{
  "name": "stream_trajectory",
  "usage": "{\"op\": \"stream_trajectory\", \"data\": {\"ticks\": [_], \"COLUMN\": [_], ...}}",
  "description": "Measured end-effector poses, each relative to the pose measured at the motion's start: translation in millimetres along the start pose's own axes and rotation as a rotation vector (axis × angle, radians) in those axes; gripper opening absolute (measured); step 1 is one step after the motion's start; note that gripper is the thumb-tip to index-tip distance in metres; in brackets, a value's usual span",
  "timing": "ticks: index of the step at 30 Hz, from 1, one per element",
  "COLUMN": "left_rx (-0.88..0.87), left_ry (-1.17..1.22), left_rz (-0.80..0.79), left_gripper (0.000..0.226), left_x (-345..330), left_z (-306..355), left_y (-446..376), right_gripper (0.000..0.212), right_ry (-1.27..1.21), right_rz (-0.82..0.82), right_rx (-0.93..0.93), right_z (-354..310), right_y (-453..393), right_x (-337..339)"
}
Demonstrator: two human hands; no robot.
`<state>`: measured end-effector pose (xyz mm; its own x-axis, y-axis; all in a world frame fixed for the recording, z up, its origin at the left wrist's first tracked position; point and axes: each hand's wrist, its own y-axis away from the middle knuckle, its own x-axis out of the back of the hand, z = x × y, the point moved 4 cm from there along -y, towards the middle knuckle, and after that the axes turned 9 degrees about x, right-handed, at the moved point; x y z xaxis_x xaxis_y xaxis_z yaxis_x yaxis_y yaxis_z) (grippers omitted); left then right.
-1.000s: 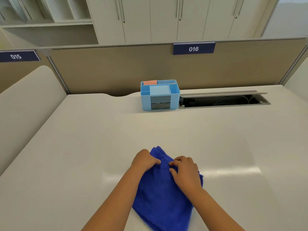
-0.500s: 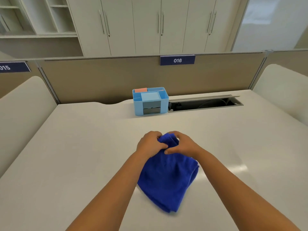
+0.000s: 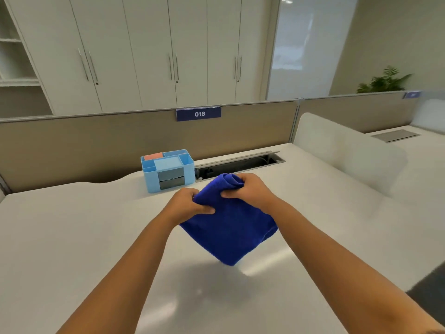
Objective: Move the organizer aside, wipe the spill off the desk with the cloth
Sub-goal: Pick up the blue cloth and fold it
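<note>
Both hands, L point(image 3: 190, 204) & R point(image 3: 248, 189), grip cloth point(image 3: 231, 227) above surface point(image 3: 72, 237); organizer point(image 3: 168, 171) at back edge, no spill visible; wipe stage unclear.

Organizer point(image 3: 167, 171) at desk point(image 3: 72, 237) rear, behind cloth point(image 3: 228, 227).

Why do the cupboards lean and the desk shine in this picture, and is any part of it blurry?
Head view: the wide-angle lens bows the cabinet doors outward; a pale glare streak on the desk sits just right of the cloth's lower tip, with a soft shadow beneath the cloth; the plant and far-right edge look smeared, while both hands stay fairly sharp.
</note>
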<state>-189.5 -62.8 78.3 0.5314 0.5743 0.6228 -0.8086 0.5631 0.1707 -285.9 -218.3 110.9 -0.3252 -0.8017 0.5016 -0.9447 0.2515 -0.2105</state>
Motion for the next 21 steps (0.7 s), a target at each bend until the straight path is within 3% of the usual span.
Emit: {"op": "stream_trajectory", "data": {"ticks": [5, 11, 17, 21], "left_rx": [-0.018, -0.011, -0.069, -0.072], "left_ry": [0.043, 0.338, 0.373, 0.324], "left_rz": [0.024, 0.104, 0.152, 0.130], "left_gripper": [0.017, 0.010, 0.011, 0.010], "left_x": [-18, -43, -109, -161], "left_z": [20, 50, 147, 215], "left_y": [-27, -64, -135, -184], "right_gripper": [0.022, 0.031, 0.012, 0.011], "right_ry": [-0.015, -0.052, -0.145, -0.147], "right_rz": [0.089, 0.177, 0.274, 0.333], "right_rx": [-0.040, -0.081, -0.134, -0.210], "right_z": [1, 35, 120, 184], "right_y": [-6, -19, -39, -56], "right_x": [63, 137, 249, 320]}}
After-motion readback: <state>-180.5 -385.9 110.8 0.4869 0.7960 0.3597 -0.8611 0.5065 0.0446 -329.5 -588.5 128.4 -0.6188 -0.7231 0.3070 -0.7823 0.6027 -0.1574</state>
